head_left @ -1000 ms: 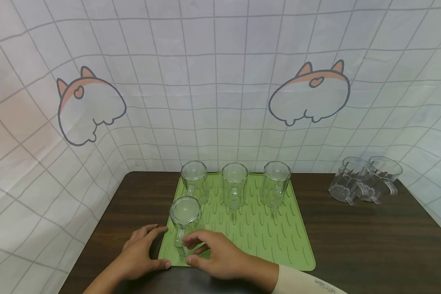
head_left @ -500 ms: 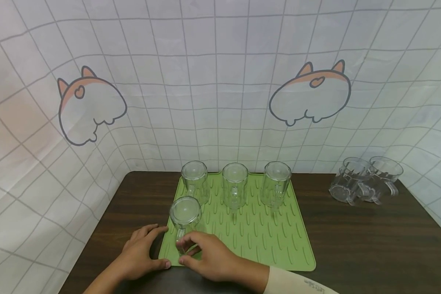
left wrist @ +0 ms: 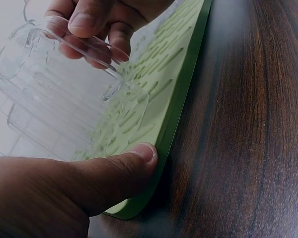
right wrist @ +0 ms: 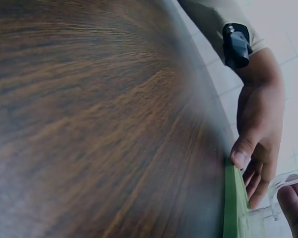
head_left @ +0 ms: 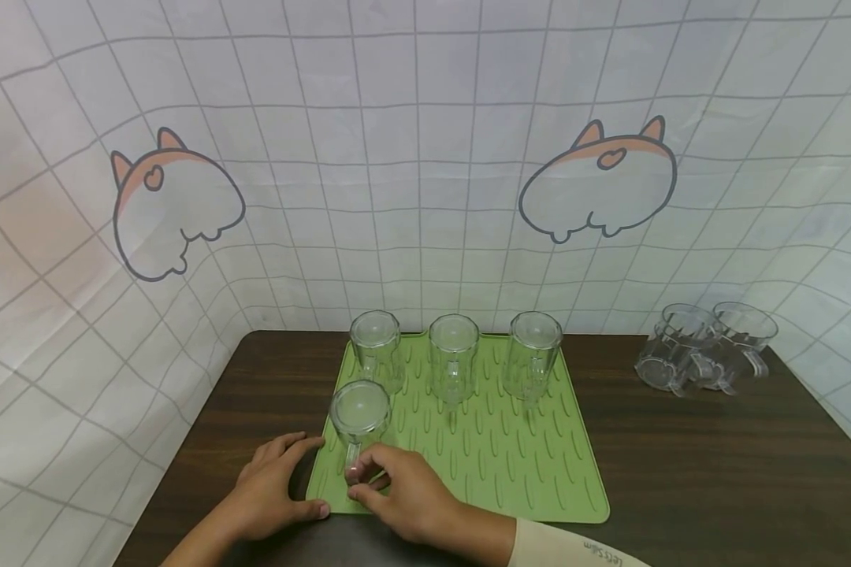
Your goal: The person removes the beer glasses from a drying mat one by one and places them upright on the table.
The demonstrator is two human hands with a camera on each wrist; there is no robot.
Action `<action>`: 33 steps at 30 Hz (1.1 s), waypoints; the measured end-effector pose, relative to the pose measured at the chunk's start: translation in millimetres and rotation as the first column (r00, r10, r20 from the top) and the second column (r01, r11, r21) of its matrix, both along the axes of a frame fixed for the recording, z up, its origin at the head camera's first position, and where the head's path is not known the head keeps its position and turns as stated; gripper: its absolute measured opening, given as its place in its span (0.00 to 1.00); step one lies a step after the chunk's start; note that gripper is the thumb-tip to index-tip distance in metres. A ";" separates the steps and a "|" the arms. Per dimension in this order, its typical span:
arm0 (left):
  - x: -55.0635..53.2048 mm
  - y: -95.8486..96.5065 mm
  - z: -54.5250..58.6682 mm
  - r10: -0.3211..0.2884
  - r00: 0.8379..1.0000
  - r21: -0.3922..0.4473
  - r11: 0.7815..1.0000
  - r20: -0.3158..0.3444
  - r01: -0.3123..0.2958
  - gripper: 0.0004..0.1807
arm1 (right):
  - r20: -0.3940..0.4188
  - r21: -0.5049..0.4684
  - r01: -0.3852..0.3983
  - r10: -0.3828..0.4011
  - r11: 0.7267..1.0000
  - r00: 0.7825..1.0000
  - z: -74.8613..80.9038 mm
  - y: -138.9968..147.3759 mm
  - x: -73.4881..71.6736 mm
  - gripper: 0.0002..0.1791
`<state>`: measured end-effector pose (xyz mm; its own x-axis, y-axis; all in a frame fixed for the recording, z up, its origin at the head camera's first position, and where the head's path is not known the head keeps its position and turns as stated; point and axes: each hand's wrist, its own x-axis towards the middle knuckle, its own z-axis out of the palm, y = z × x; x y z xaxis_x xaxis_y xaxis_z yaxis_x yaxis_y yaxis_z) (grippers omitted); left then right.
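An upside-down glass mug [head_left: 360, 409] stands at the near left of the green ribbed mat [head_left: 525, 472], its handle [head_left: 354, 454] facing the person. My right hand [head_left: 414, 492] pinches that handle between thumb and fingers, as the left wrist view also shows. At the mat's near left corner lies my left hand [head_left: 273, 488], fingers spread along the side edge. Its thumb [left wrist: 124, 173] rests on the mat's front rim. Behind stand three more inverted glass mugs in a row: left [head_left: 376, 350], middle [head_left: 453, 358] and right [head_left: 533, 354].
Two upright glass mugs, one nearer [head_left: 670, 346] and one farther right [head_left: 741, 339], stand close together on the dark wooden table [head_left: 716, 472] at the back right. A white gridded curtain [head_left: 425, 173] surrounds the table's back and sides.
My right hand has moved slightly left and taken the front mug's handle between its fingers. That mug has shifted very slightly to the right. My left hand has stayed put.
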<state>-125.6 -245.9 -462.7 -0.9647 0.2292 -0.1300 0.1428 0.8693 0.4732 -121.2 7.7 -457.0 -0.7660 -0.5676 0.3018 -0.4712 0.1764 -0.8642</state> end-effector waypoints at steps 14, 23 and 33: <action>1.4 1.7 3.1 -0.016 1.000 0.002 1.000 -0.017 0.016 0.53 | -0.139 -0.005 0.013 -0.013 1.000 0.990 -2.0 17.1 6.8 0.07; 1.2 2.4 4.7 -0.007 1.000 -0.011 1.000 -0.007 0.007 0.53 | -0.179 -0.020 0.007 -0.011 1.000 0.984 -3.3 35.0 5.8 0.08; -0.5 1.4 3.5 -0.005 1.000 -0.017 1.000 0.024 0.006 0.53 | -0.192 -0.044 0.015 -0.023 0.999 0.981 0.1 54.7 7.5 0.07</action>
<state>-126.1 -244.5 -459.2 -0.9600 0.2320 -0.1569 0.1365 0.8766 0.4614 -113.7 62.4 -456.9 -0.7015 -0.5374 0.4680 -0.6265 0.1522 -0.7644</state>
